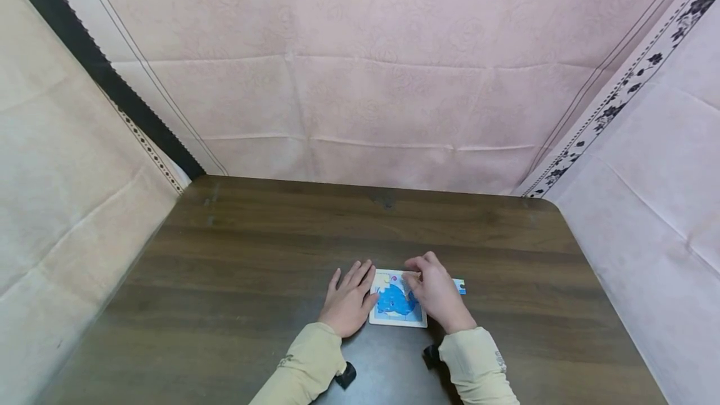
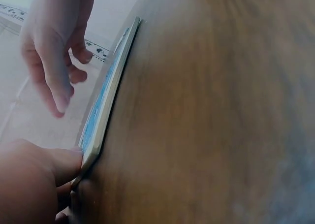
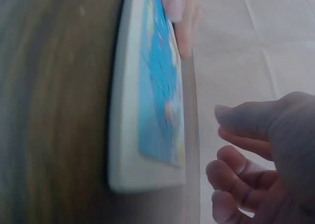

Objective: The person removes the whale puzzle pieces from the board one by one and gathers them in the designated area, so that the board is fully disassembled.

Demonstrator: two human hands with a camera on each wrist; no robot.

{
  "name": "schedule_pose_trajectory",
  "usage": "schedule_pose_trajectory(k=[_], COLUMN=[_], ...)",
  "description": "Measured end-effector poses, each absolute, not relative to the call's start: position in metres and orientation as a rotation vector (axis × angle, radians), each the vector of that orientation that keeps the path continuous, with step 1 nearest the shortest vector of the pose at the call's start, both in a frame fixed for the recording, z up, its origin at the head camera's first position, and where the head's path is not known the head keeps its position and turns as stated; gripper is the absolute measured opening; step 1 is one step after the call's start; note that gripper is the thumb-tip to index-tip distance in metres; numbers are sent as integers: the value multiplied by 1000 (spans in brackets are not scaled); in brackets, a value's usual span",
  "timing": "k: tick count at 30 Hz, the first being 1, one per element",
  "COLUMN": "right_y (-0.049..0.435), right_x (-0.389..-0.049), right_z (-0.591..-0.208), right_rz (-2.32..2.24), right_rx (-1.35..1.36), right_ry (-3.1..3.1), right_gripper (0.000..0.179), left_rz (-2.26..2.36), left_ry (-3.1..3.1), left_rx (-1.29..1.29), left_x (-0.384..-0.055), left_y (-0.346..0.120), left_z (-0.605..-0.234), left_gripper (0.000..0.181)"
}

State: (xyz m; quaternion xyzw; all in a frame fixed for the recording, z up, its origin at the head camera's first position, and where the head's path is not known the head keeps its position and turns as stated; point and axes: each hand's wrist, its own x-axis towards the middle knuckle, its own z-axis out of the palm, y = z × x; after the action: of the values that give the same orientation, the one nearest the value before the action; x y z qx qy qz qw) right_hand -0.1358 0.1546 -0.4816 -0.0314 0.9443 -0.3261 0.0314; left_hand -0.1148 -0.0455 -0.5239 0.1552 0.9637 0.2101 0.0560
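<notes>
While my left hand (image 1: pixel 347 306) lies along the left side of a small picture board (image 1: pixel 399 324), its fingers are straight and spread. I touch that edge with my left thumb (image 2: pixel 66 165), and I am not wrapped around the board. The board lies flat on the brown table (image 1: pixel 253 305), between my two hands. It has a pale frame and shows a blue animal (image 1: pixel 395 300) on a lighter ground, with thin seams across it.

My right hand (image 1: pixel 439 292) hangs just above the board's upper right part, covering that corner in the head view. Its fingers (image 3: pixel 224 175) are loosely bent, and I see nothing between them in either wrist view; the thumb sits near the forefinger, but I cannot tell whether their tips meet. Just beyond the back of this hand a small blue piece (image 1: pixel 461 286) shows, notched at its end; the rest of it is hidden from me.

Pale yellow sleeves (image 1: pixel 309 355) cover my forearms, and a dark object (image 1: pixel 345 375) shows at each cuff. A pinkish cloth (image 1: pixel 365 99) hangs behind the table. A cream cloth (image 1: pixel 67 192) hangs on the left, and a whitish cloth (image 1: pixel 647 192) with a dark flowered border (image 1: pixel 630 83) hangs on the right.
</notes>
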Motion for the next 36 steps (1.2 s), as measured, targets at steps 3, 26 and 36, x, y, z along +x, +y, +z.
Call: schedule_pose_trajectory(k=[3,26,36], right_y=[148,137,138], right_x=[-136,-131,-133], right_z=[-485,-492,-491], right_rz=[-955,-720,-738], right_rx=[-139,-383,-376], right_ry=[2893,2957,2947], right_gripper=[31,33,27], left_rz=[636,603,616], left_ry=[2927,2943,2944], left_rx=[478,499,499], left_x=[-115,-116,-116], left_y=[-46,-47,-47], left_z=[-524,-527,-526], left_gripper=[62,63,62])
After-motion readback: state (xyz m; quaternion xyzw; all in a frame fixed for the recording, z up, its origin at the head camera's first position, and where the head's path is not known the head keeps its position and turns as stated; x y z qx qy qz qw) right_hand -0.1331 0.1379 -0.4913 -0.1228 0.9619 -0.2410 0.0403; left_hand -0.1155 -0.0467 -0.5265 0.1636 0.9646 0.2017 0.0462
